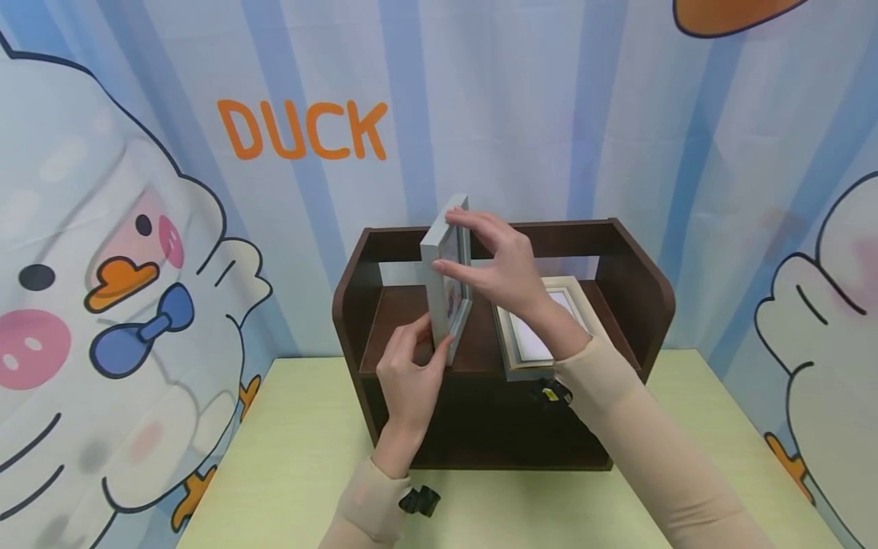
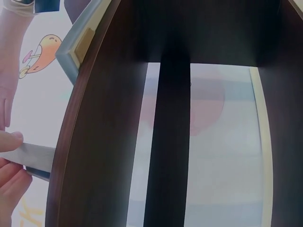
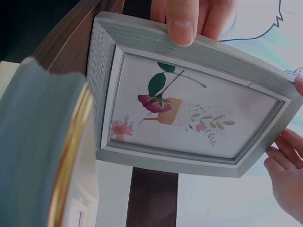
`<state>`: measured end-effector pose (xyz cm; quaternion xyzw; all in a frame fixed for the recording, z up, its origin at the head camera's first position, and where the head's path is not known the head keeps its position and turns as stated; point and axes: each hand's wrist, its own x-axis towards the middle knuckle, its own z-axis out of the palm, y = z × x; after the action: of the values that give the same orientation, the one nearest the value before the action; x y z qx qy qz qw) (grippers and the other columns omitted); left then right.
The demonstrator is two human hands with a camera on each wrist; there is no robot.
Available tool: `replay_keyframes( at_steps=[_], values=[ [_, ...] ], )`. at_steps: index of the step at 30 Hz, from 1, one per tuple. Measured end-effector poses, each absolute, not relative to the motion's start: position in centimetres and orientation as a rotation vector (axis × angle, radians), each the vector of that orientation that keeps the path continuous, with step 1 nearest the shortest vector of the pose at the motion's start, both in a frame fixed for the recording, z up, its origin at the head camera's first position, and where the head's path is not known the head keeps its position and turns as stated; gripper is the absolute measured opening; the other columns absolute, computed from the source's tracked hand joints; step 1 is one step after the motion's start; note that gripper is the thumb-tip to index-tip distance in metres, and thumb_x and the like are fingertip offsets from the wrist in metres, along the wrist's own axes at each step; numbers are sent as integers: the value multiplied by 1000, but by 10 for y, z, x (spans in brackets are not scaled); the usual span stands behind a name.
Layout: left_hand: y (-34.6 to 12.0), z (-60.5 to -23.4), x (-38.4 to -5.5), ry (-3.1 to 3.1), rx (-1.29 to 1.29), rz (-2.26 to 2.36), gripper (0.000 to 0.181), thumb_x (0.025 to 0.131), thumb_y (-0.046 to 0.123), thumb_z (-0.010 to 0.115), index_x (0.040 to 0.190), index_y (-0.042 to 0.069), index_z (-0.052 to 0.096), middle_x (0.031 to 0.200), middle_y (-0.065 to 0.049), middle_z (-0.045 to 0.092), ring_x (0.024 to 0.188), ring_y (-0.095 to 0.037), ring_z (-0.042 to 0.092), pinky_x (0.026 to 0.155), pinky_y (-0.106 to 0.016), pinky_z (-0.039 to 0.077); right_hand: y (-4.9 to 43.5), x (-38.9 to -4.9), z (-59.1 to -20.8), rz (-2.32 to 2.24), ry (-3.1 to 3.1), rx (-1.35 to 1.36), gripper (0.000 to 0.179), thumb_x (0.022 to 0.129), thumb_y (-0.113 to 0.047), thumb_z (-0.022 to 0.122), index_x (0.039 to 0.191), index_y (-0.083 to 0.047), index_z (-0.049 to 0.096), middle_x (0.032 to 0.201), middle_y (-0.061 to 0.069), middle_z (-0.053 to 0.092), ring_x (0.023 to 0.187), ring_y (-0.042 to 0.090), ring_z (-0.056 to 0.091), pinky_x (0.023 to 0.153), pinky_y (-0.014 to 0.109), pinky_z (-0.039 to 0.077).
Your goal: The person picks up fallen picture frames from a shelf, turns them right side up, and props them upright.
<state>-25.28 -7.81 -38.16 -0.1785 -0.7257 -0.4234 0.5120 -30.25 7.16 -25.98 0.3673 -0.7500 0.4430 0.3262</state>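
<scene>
Both hands hold a grey picture frame (image 1: 436,293) on edge at the front of a dark brown shelf (image 1: 480,415). My left hand (image 1: 411,374) pinches its lower end between thumb and fingers. Higher up, my right hand (image 1: 507,263) grips the upper end, thumb on the near edge and fingertips at the top. Inside the frame, the right wrist view shows a picture (image 3: 189,116) with a dark pink flower, green leaves and small floral prints. The left wrist view catches only the narrow edge of the grey frame (image 2: 35,157) beside the left fingers.
On the shelf's right part a cream-rimmed frame (image 1: 511,347) lies face up under the right forearm, its blue-grey side facing front. The shelf has raised side panels (image 1: 634,293) and a back rail. It stands on a pale yellow table (image 1: 295,457) before a printed duck curtain (image 1: 309,229).
</scene>
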Motion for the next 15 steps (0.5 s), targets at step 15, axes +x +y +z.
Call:
replay_keyframes(
  at_steps=[15],
  values=[
    [-67,-383,-251,-1727,-484,-1038,36,75,10,80,108,4,69,93,-10,67,85,-19,67,74,-28,58,78,-272,-241,1249,-1888,1085,44,75,6,73,117,9,60,122,24,60,119,35,55,104,38,43]
  ],
)
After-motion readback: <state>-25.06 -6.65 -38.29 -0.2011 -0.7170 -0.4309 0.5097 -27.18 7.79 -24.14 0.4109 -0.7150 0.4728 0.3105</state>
